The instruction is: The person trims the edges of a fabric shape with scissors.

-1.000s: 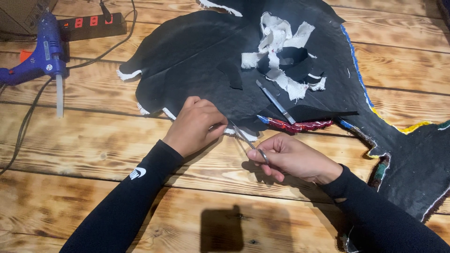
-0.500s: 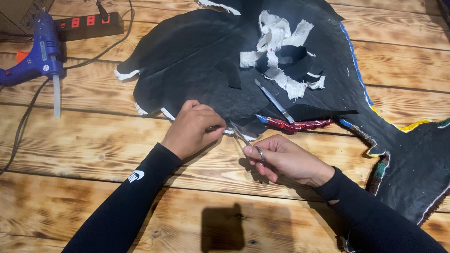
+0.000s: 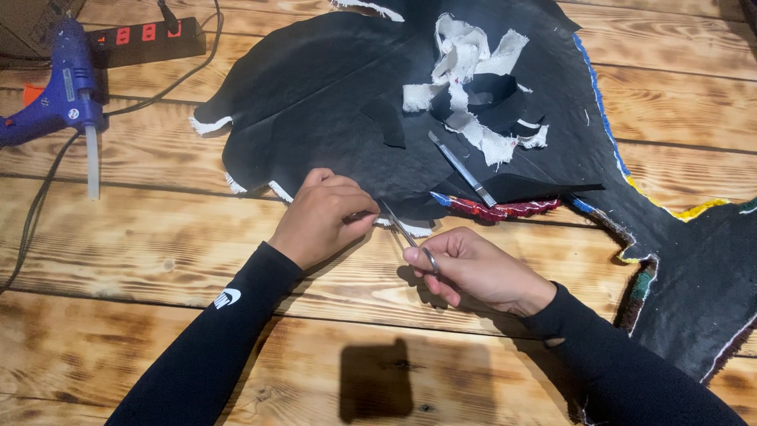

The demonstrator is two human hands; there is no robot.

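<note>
The left hand (image 3: pixel 319 217) is pinching the black fabric (image 3: pixel 331 95) edge; the right hand (image 3: pixel 473 268) is gripping scissors (image 3: pixel 406 235) just beside it.

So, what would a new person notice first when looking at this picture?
Probably the big black fabric piece spread over the wooden table, with white cloth scraps piled on it. At its near edge, the left hand pinches the fabric while the right hand works small scissors. A blue glue gun lies far left.
</note>
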